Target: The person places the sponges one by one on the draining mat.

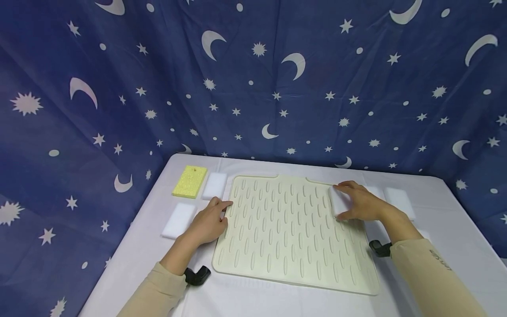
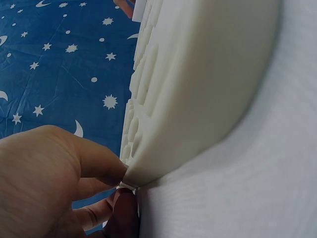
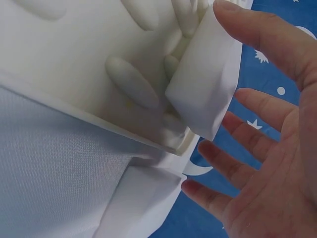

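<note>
A cream rubber mat [image 1: 277, 235] with rows of raised oval ridges lies on the white cloth. At its left edge my left hand [image 1: 207, 222] pinches the rim between thumb and fingers, and the left wrist view shows the fingertips right at the mat's edge [image 2: 198, 119]. My right hand [image 1: 364, 204] holds a white sponge block [image 1: 339, 202] over the mat's upper right corner, thumb on one side and fingers on the other. In the right wrist view this white sponge [image 3: 203, 79] stands tilted against the ridges, with the smaller fingers spread beside it.
Left of the mat lie a yellow sponge [image 1: 190, 181] and two white blocks, one behind [image 1: 215, 186] and one nearer [image 1: 179, 221]. More white blocks [image 1: 400, 202] lie right of the mat, partly behind the right arm. A blue curtain [image 1: 253, 97] with moons and stars hangs behind the table.
</note>
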A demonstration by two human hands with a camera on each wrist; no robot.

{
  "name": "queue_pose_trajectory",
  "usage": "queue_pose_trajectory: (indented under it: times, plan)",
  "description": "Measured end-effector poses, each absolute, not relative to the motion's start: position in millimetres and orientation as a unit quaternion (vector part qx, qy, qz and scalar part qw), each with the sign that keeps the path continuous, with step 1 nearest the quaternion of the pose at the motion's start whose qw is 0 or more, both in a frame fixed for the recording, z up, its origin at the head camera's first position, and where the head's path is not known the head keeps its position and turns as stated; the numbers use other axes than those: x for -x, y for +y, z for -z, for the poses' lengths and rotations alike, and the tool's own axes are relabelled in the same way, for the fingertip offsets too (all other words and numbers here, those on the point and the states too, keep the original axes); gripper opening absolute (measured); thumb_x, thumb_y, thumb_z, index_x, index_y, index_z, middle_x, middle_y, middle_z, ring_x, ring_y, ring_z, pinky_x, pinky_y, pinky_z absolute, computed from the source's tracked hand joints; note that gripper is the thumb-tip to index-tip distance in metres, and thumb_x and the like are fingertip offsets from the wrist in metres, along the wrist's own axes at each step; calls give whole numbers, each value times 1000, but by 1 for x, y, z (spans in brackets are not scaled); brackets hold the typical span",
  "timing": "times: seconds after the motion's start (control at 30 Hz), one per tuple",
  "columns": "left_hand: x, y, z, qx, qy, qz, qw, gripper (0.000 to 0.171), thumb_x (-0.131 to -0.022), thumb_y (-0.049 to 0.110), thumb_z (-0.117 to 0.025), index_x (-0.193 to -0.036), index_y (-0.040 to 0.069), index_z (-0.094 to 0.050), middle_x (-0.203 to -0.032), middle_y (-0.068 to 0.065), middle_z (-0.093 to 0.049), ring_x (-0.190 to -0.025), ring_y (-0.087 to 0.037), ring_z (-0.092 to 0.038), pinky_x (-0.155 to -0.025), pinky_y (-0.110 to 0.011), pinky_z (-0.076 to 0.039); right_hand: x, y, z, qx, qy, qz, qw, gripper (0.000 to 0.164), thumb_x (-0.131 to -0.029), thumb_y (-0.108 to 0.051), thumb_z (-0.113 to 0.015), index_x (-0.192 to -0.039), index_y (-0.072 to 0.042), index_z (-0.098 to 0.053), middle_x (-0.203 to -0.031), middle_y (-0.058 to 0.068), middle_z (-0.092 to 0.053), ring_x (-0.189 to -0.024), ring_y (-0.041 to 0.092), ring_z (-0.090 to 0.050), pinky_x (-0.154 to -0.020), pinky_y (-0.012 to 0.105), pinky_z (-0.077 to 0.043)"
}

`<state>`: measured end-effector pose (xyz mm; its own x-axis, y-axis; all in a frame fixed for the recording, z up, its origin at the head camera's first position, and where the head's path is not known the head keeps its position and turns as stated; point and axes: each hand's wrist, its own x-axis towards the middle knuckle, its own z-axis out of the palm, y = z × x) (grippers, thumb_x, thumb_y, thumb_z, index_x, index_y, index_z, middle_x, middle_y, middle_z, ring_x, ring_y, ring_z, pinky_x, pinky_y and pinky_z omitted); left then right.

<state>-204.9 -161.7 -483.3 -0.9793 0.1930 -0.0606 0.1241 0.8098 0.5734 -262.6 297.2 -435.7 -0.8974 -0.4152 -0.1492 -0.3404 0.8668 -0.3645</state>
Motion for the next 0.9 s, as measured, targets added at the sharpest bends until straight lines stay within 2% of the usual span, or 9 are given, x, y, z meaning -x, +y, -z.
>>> queue_pose_trajectory:
  times: [0.9]
  plan:
    - [205,-161,483,-86,949,-297,58,51,-96,9,-59,-148,8,-57,-113,-7,-52,-70,-18,-49,-65,-30,-41,254,320,423,162,967,154,123,105,-74,-34,-92,-158,-3,-38,-163,25,-29,-146,53,-28,-112,74,-31]
